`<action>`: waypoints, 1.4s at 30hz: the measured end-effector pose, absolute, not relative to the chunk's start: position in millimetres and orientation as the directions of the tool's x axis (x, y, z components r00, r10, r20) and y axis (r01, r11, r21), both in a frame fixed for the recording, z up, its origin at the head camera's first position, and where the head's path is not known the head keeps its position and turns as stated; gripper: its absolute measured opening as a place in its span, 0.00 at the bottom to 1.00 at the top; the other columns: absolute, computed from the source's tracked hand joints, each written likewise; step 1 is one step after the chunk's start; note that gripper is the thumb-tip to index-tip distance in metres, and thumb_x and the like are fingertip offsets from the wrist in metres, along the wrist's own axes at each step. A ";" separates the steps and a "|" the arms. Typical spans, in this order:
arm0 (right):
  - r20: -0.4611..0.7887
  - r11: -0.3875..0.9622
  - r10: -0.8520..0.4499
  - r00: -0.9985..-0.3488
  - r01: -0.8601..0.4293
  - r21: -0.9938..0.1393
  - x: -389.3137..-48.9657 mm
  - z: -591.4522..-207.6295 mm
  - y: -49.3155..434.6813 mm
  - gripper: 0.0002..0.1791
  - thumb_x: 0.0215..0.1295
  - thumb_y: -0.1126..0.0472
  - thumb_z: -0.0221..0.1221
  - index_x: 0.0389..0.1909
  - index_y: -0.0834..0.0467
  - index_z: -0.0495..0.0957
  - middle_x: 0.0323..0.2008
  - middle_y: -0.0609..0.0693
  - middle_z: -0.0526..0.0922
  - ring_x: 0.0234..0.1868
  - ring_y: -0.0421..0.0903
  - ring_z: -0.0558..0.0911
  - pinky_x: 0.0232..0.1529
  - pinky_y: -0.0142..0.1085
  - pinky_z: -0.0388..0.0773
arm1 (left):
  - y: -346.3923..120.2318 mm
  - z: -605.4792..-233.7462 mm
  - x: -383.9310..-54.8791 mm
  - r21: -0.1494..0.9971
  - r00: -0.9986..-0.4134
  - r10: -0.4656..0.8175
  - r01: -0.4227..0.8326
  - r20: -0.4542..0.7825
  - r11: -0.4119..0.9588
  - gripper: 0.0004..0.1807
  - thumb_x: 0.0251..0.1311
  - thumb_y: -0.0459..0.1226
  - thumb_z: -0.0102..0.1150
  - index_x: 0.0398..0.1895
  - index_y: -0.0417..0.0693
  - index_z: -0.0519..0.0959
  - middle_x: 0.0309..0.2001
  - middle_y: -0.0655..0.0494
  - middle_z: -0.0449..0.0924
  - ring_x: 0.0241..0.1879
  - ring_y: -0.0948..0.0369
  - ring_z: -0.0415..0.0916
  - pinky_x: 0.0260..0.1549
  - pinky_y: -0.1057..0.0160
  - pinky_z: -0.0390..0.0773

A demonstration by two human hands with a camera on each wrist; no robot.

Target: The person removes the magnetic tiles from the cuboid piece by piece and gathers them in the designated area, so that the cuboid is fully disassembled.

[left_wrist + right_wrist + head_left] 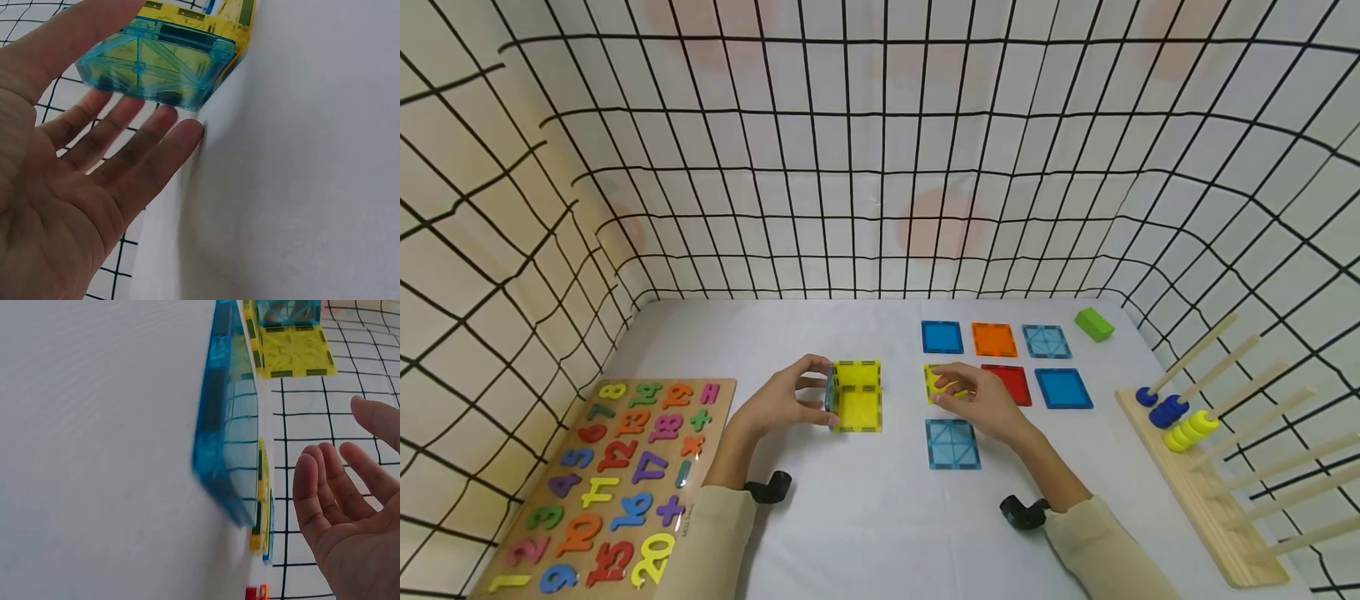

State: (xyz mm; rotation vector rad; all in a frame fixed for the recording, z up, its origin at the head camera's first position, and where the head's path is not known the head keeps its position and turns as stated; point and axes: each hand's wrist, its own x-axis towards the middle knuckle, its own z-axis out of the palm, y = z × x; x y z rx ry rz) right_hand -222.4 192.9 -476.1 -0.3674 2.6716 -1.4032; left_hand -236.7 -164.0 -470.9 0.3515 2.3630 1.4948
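Observation:
In the head view my left hand (782, 400) holds a light-blue magnetic tile (830, 392) between thumb and fingers. That tile stands upright at the left edge of a flat yellow magnetic tile (859, 412); another yellow tile (859, 373) stands at the back. The left wrist view shows the light-blue tile's outer face (147, 69). My right hand (981, 402) hovers with loosely bent fingers over a single yellow tile (929, 379), partly hiding it. In the right wrist view nothing is between the right hand's fingers (305, 478). A light-blue tile (953, 444) lies just in front.
Around the right hand lie red (1013, 385), blue (1063, 388) and orange (994, 339) tiles, among others. A green block (1093, 324) sits behind them. A number puzzle board (595, 483) is at left, a wooden peg rack (1202, 492) at right. Black-lined white walls surround the table.

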 end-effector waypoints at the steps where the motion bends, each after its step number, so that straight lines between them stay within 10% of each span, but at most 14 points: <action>1: 0.033 0.538 -0.267 -0.963 -0.177 -0.824 -224.0 -475.6 189.7 0.26 0.67 0.50 0.69 0.64 0.51 0.79 0.52 0.50 0.86 0.49 0.47 0.84 0.49 0.36 0.86 | -163.9 -471.3 -236.8 0.905 -0.916 0.372 0.027 -0.147 0.424 0.47 0.42 0.35 0.85 0.67 0.57 0.69 0.70 0.54 0.70 0.71 0.48 0.70 0.57 0.57 0.83; 42: 0.074 0.471 -0.323 -0.944 -0.228 -0.852 -259.8 -478.2 102.9 0.21 0.69 0.49 0.67 0.62 0.47 0.82 0.56 0.41 0.85 0.53 0.47 0.79 0.54 0.41 0.81 | -160.5 -477.9 -238.5 0.896 -0.902 0.375 -0.029 -0.214 0.442 0.46 0.41 0.38 0.86 0.65 0.56 0.69 0.72 0.52 0.70 0.71 0.48 0.71 0.61 0.56 0.81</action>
